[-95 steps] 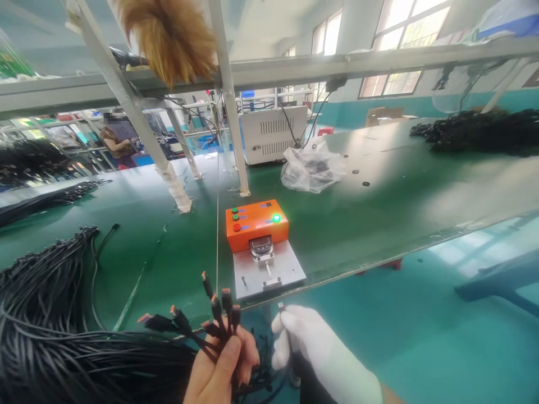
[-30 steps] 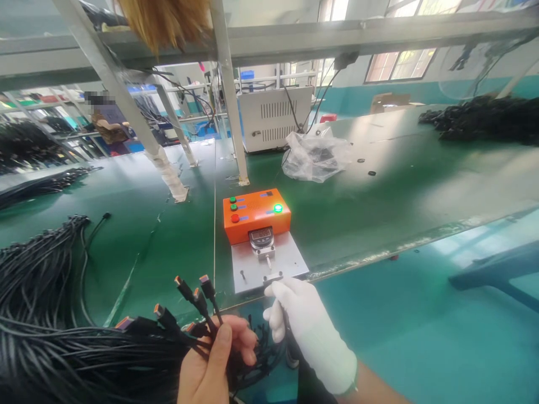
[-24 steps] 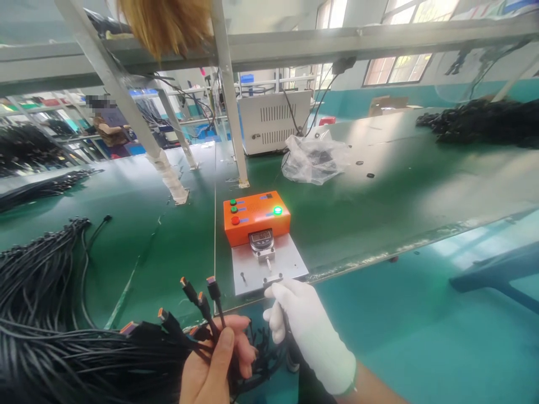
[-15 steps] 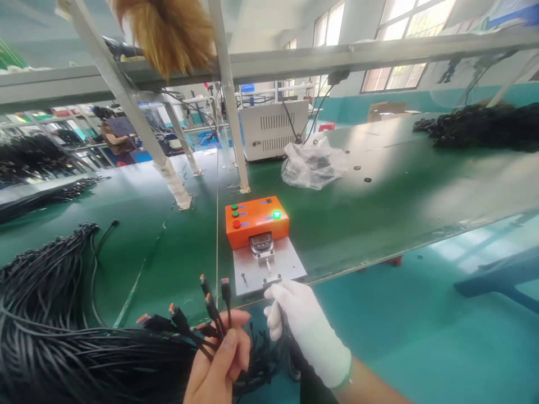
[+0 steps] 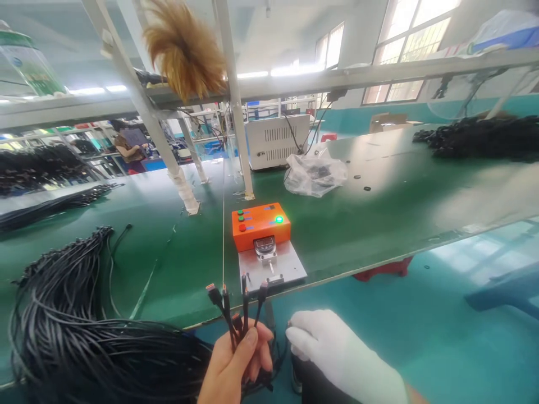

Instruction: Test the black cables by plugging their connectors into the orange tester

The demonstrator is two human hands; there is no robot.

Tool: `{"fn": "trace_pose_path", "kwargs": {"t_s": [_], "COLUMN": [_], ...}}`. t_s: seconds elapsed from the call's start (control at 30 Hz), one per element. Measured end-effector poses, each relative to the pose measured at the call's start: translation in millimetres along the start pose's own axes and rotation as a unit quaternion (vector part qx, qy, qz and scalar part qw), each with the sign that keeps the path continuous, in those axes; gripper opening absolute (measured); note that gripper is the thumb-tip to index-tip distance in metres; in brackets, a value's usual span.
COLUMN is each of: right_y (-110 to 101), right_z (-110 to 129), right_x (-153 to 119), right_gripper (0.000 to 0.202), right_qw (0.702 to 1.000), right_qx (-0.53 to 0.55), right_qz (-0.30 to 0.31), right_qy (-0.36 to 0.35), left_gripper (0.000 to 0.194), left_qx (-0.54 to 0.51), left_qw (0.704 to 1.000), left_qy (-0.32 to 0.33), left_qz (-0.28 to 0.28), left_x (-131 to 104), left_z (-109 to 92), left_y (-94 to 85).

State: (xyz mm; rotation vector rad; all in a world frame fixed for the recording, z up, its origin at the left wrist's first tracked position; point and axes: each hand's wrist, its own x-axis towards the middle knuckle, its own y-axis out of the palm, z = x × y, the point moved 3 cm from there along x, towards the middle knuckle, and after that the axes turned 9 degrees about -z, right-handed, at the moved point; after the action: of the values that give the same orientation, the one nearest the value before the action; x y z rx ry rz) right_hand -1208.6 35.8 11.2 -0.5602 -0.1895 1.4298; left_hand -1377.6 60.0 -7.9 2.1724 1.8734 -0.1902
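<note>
My bare left hand [image 5: 238,359] is closed around several black USB cables [image 5: 227,308], their orange-tipped plugs fanned upward. To its right, my right hand [image 5: 328,348], in a white glove, is closed with the fingers curled. A small dark bit shows at its fingertips; what it grips is mostly hidden. Just beyond both hands, at the table edge, stands an orange box [image 5: 261,227] with green and red buttons and a lit green lamp. A digital gauge [image 5: 265,246] sits at its front, over a metal plate [image 5: 290,264] with a small clamp block.
A big bundle of black cables [image 5: 84,320] spreads over the green table [image 5: 345,235] at left. Behind the box are a white metal post [image 5: 240,112], a vented cabinet [image 5: 278,140] and a plastic bag [image 5: 315,174]. More black cables [image 5: 484,137] lie far right. A person [image 5: 128,148] works in the background.
My right hand has drawn back from the metal plate, toward me and to the right. My left hand with its cables has shifted right. The view has tilted up slightly.
</note>
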Motion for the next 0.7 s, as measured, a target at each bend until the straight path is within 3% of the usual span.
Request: {"fn": "trace_pose_path", "kwargs": {"t_s": [0.1, 0.2, 0.27, 0.33, 0.43, 0.57, 0.63, 0.7], "right_y": [15, 44, 61, 67, 53, 20, 15, 19], "right_z": [-2, -13, -19, -21, -15, -3, -2, -2], "right_x": [4, 11, 14, 17, 15, 10, 11, 15], "right_gripper": [0.023, 0.019, 0.022, 0.022, 0.022, 0.024, 0.025, 0.022], "right_qw": [0.981, 0.895, 0.830, 0.807, 0.820, 0.889, 0.924, 0.941], "right_qx": [0.191, 0.444, 0.555, 0.586, 0.563, 0.443, 0.360, 0.310], "right_qz": [-0.015, -0.006, -0.006, -0.027, -0.067, -0.107, -0.110, -0.096], "right_qy": [0.007, 0.035, 0.059, 0.074, 0.077, 0.048, 0.067, 0.092], "left_gripper": [0.034, 0.034, 0.034, 0.034, 0.032, 0.029, 0.029, 0.030], "left_qx": [-0.010, -0.020, -0.024, -0.032, -0.052, -0.075, -0.068, -0.056], "left_qw": [1.000, 1.000, 1.000, 0.999, 0.998, 0.996, 0.996, 0.996], "left_qy": [0.010, 0.015, 0.013, 0.011, 0.008, 0.019, 0.020, 0.019], "left_qz": [-0.005, -0.008, -0.011, -0.017, -0.033, -0.051, -0.055, -0.061], "left_x": [-1, -2, -3, -3, -5, -9, -10, -10], "left_z": [-2, -3, -4, -6, -12, -22, -23, -22], "left_y": [0.2, -0.3, -0.6, -0.8, -0.7, 2.2, 4.6, 6.1]}}
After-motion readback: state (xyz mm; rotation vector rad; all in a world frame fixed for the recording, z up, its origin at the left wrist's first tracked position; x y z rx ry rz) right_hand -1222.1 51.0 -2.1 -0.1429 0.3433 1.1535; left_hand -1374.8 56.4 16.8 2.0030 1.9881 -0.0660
